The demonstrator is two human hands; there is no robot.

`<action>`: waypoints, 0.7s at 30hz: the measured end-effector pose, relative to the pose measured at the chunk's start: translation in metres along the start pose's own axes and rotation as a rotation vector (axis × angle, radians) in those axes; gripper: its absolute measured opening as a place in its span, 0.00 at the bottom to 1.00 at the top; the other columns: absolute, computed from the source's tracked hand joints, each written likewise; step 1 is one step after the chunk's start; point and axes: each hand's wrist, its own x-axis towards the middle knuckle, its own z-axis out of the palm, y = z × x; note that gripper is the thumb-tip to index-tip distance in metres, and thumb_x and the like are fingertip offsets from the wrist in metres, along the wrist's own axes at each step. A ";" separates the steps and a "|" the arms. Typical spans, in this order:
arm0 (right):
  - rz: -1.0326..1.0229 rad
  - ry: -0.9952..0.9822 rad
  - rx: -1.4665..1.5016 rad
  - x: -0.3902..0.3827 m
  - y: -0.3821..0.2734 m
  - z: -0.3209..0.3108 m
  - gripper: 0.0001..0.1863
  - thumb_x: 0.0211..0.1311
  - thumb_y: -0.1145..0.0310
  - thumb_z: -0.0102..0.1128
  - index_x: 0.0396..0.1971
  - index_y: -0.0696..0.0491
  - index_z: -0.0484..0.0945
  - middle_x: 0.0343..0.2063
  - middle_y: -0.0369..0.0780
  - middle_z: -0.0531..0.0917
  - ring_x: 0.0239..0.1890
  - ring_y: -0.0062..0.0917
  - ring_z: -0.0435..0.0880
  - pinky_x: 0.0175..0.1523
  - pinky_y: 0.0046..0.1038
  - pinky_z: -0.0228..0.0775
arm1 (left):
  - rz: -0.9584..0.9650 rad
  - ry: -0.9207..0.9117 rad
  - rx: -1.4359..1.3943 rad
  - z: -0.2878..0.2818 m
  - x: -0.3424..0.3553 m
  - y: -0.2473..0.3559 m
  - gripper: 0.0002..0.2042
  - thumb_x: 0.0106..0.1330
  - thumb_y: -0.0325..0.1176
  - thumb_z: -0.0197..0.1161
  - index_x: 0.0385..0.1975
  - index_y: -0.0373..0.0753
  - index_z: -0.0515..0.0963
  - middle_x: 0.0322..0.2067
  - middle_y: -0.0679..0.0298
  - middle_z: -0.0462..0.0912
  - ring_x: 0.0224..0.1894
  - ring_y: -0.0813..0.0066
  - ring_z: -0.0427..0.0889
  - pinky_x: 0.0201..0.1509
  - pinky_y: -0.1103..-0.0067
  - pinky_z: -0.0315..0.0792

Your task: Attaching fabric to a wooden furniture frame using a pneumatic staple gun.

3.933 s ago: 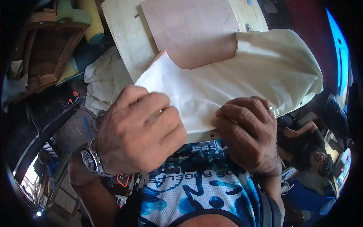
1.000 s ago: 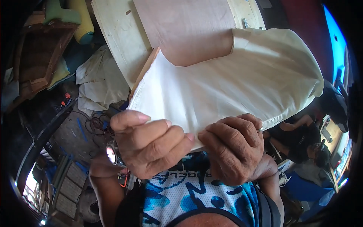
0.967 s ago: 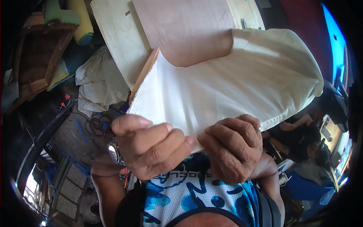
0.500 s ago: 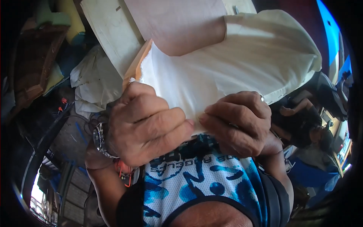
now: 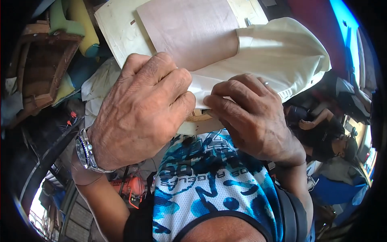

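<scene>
Cream fabric covers a curved piece that reaches away to the right. My left hand, with a metal watch on its wrist, is closed on the near left part of this fabric; its fingertips are hidden. Close beside it, my right hand pinches the fabric's near edge between thumb and fingers. A short stretch of cloth shows taut between the two hands. Just below them, part of a wooden frame is visible. Beyond the hands, a thin brownish board lies against the covered piece.
Under the board is a pale panel. At left stand a wooden furniture frame with green and yellow padding and a crumpled cloth. A red-orange machine sits low by my left arm. Another person is at right.
Both hands have moved away from my body, the left farther over the fabric. The covered piece has shifted, its left wooden edge is now hidden, and the frame below the hands shows.
</scene>
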 end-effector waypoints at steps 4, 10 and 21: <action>-0.039 0.147 -0.021 0.001 0.002 0.010 0.14 0.43 0.69 0.66 0.34 0.53 0.82 0.35 0.35 0.79 0.40 0.28 0.79 0.38 0.34 0.73 | 0.022 0.149 0.029 0.006 0.002 -0.001 0.08 0.46 0.27 0.69 0.28 0.37 0.82 0.30 0.69 0.74 0.41 0.70 0.73 0.45 0.70 0.64; 0.023 0.245 0.081 -0.001 -0.005 0.021 0.16 0.37 0.71 0.68 0.32 0.52 0.82 0.33 0.35 0.79 0.38 0.28 0.79 0.35 0.32 0.69 | -0.018 0.130 -0.046 0.005 -0.003 0.004 0.07 0.42 0.27 0.69 0.23 0.39 0.80 0.31 0.71 0.76 0.44 0.70 0.73 0.45 0.70 0.64; 0.000 0.279 0.100 -0.004 -0.008 0.031 0.21 0.38 0.69 0.67 0.38 0.54 0.82 0.37 0.36 0.80 0.37 0.27 0.79 0.39 0.33 0.67 | -0.008 0.070 -0.087 0.001 -0.002 0.007 0.07 0.45 0.24 0.67 0.22 0.37 0.75 0.35 0.64 0.81 0.43 0.66 0.82 0.48 0.67 0.69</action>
